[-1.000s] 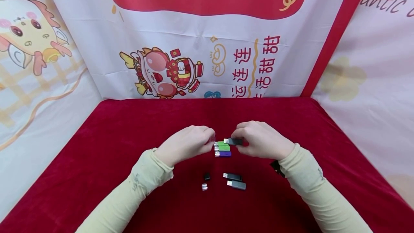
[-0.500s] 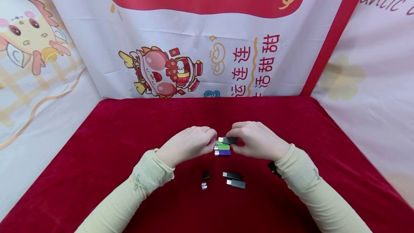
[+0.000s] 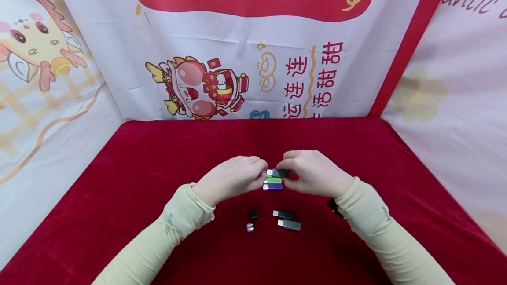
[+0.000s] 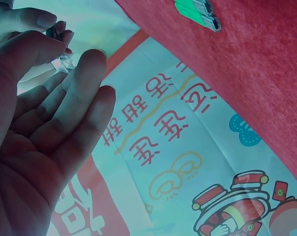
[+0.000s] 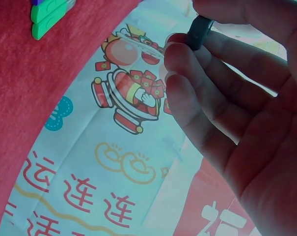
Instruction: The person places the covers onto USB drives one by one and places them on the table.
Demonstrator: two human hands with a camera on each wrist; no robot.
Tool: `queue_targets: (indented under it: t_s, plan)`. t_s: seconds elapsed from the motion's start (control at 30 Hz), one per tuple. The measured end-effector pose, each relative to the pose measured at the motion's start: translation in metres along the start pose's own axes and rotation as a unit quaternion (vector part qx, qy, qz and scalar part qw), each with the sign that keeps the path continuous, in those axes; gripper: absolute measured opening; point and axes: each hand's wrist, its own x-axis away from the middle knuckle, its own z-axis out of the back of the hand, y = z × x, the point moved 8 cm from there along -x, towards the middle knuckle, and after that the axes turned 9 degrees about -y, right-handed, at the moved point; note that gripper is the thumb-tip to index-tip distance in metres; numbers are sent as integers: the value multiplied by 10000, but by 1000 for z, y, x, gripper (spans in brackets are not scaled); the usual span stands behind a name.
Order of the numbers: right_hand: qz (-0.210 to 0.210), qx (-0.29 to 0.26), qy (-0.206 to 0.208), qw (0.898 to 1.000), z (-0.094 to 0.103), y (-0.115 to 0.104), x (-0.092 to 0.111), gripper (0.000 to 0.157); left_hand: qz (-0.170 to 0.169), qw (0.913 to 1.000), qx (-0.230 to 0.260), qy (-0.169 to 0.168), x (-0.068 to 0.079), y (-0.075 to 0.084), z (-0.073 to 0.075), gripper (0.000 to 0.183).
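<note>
In the head view my right hand (image 3: 314,173) pinches a dark USB stick (image 3: 280,173) between thumb and fingers, its metal plug pointing left. The stick's black end (image 5: 200,32) shows in the right wrist view. My left hand (image 3: 236,177) faces it and pinches a small clear cap (image 4: 64,64) at the plug's tip. Whether the plug has entered the cap, I cannot tell. Beneath the held stick lie a green USB stick (image 3: 274,180) and a purple USB stick (image 3: 273,187), side by side with clear caps on. Another green stick is mostly hidden in the head view.
Nearer the body lie an uncapped black USB stick (image 3: 284,215) and an uncapped grey USB stick (image 3: 289,224). Left of them are a loose black cap (image 3: 253,214) and a clear cap (image 3: 250,227). Red cloth (image 3: 178,144) covers the table; printed curtains (image 3: 222,34) hang around it.
My right hand has moved left with the dark USB stick, bringing its plug up to the left hand. The left hand has shifted slightly right. The other sticks and caps lie as before.
</note>
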Motion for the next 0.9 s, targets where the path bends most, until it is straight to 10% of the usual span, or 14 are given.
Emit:
queue_targets:
  t_s: [0.9]
  plan:
    - [-10, 103, -118, 9999, -4, -3, -1, 24, -277, 9975, -646, 20, 1, 11, -3, 14]
